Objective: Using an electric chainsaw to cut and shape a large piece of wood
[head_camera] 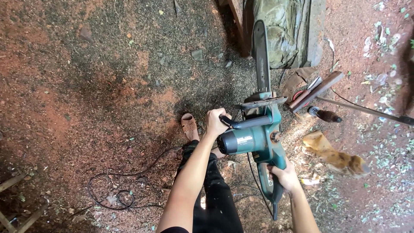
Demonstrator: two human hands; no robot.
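- Nearest the camera, two bare forearms reached forward over a leg in black trousers (217, 198), and a foot in a brown slip-on sandal (189, 124) stood on the ground ahead of it.
- The right hand (285, 176) was clenched around the rear handle of a teal-green electric chainsaw with a black guide bar (258, 138), its fingers wrapped fully about the grip.
- The left hand (214, 123) was clenched on the black front handle bar of the same saw, the fingers curled over the top.
- The chainsaw was held above the ground between both hands, with its guide bar pointing away from the person towards a large grey-green log (284, 30).
- A thin black power cable (116, 194) trailed from the saw's rear and lay in loose loops on the reddish earth ground strewn with sawdust (86, 86), to the left of the leg.
- Right of the saw lay a yellowish-brown offcut of wood (336, 157), well apart from the right hand.
- Farther off, a flat brown wooden plank (317, 89) and a dark-handled tool (324, 114) lay near the foot of the log.
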